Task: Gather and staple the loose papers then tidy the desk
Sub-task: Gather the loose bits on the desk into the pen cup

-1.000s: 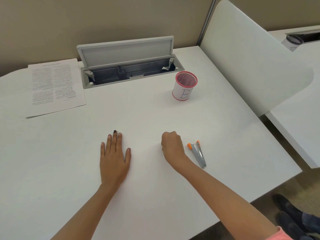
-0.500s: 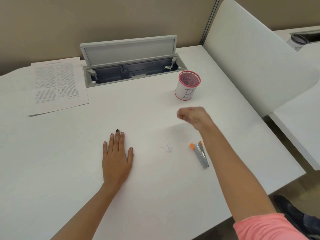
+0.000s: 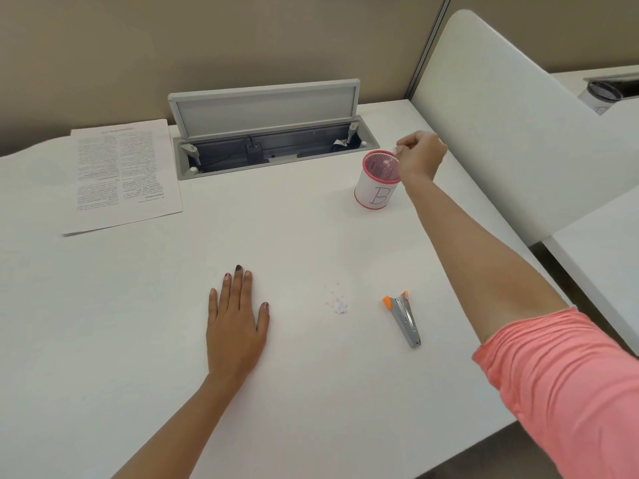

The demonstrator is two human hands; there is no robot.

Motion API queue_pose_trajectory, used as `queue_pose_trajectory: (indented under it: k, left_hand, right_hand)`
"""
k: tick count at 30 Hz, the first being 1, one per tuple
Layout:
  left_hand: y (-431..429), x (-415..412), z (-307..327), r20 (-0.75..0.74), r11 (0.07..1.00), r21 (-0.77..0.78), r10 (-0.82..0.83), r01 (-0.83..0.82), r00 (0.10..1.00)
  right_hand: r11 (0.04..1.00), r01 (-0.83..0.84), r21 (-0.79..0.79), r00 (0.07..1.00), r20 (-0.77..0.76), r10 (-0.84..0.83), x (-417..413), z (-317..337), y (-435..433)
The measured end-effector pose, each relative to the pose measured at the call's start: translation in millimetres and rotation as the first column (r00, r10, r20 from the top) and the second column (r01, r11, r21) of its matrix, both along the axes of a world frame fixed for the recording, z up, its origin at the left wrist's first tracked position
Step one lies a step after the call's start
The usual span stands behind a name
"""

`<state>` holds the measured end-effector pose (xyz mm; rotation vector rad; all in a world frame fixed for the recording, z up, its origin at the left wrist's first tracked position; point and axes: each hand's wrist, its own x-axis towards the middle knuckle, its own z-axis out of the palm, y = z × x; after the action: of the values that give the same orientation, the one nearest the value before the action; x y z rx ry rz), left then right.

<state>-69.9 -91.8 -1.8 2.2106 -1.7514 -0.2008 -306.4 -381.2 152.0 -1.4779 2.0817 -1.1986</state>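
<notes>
Papers (image 3: 121, 174) unmoved | right hand (image 3: 420, 155) now over cup (image 3: 378, 181), from desk

Cable tray (image 3: 273, 155) set into the rear of the worktop, its grey lid (image 3: 266, 110) propped open and standing upright; a dark plug and cable lie inside, with a small crumpled white scrap near the right end. White rounded divider panel (image 3: 511, 126) stands along the right edge. Beige wall (image 3: 207, 46) behind, with a vertical metal strip (image 3: 427, 53). A neighbouring white worktop (image 3: 601, 250) on the right carries a dark-rimmed cup (image 3: 603, 96) at its rear.
</notes>
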Motion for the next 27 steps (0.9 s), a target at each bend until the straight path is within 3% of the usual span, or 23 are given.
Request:
queue_pose_trajectory:
  k: [7,14,19,27]
  left_hand:
    - [-0.2,0.4,-0.1,-0.009,1.0,-0.005,-0.001,0.0,1.0]
    - [0.2,0.2,0.0,-0.005,1.0,0.002,0.0,0.0,1.0]
    - [0.4,0.2,-0.2,-0.001,1.0,-0.003,-0.001,0.001,1.0]
    - [-0.1,0.1,-0.3,-0.001,1.0,-0.001,0.0,0.0,1.0]
  right_hand:
    - [0.986,-0.118,-0.119,0.977,-0.194,0.094,2.8,-1.1,-3.4]
    - [0.97,-0.145,-0.192,0.989,-0.062,0.136,17.6,-23.7,67.6]
    - [0.952,-0.293,-0.092,0.956,-0.003,0.294,31.5,-74.1,147.5]
    - [0.865,-0.501,0.031,0.837,-0.238,0.493,37.8,-128.1,233.9]
